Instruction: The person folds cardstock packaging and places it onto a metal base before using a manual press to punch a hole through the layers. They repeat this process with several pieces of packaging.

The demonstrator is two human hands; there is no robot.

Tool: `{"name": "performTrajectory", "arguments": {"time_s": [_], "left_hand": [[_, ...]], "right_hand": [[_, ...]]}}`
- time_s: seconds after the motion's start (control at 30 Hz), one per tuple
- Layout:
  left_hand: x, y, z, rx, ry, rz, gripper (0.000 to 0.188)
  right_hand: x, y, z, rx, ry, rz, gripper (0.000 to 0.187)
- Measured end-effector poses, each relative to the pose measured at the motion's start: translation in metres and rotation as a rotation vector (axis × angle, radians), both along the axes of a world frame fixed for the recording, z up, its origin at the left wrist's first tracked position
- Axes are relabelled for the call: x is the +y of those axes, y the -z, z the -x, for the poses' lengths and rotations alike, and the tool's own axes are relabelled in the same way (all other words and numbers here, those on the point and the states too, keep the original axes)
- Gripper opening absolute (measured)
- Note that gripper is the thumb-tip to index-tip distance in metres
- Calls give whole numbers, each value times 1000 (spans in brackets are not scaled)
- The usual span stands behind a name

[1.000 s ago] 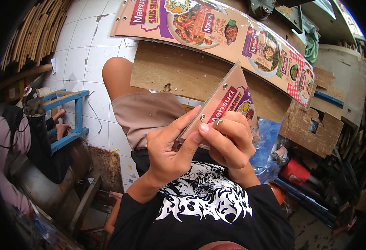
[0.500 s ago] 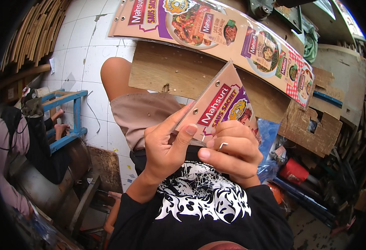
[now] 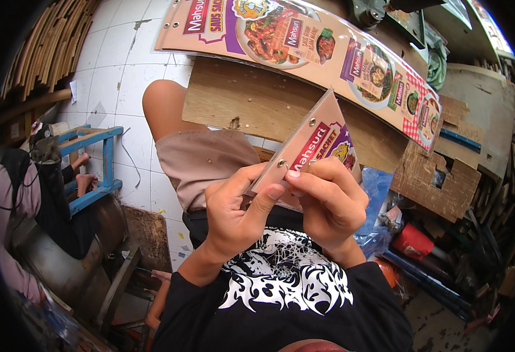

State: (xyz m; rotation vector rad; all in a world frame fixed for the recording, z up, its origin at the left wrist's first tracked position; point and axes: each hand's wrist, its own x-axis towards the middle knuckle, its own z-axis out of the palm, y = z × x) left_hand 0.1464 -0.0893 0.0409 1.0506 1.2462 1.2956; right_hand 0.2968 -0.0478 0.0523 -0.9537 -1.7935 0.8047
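In front of my chest, a stiff peach-coloured printed panel (image 3: 326, 117) with metal eyelets along one edge is held tilted, a corner pointing up and away. My left hand (image 3: 234, 202) grips its eyelet edge, thumb on the printed face and fingers behind. My right hand (image 3: 333, 196) pinches a thin, bent metal wire hook (image 3: 311, 163), its tip close to the lower visible eyelet (image 3: 281, 164). Whether the wire passes through that eyelet, I cannot tell. Beyond my hands, a long matching printed panel (image 3: 328, 50) lies across the wooden bench (image 3: 240, 97).
A metal machine (image 3: 372, 13) stands at the bench's far side. Cut boards (image 3: 439, 173), blue plastic (image 3: 377, 196) and a red object (image 3: 413, 240) crowd the right. To the left are a blue stool frame (image 3: 110, 161), another person's foot (image 3: 85, 183) and stacked wooden strips (image 3: 49, 50).
My right hand has moved up and left along the panel with the wire hook, from below the eyelet to right beside it. The panel has shifted slightly to the right.
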Motion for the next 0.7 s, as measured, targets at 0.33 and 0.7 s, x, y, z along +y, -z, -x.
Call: {"name": "performTrajectory", "arguments": {"time_s": [0.33, 0.7], "left_hand": [[0, -3, -6, -86, -108, -32, 33], [-3, 2, 12, 149, 66, -136, 46]], "right_hand": [[0, -5, 0, -41, -18, 21, 38], [-1, 0, 5, -55, -23, -60, 38]]}}
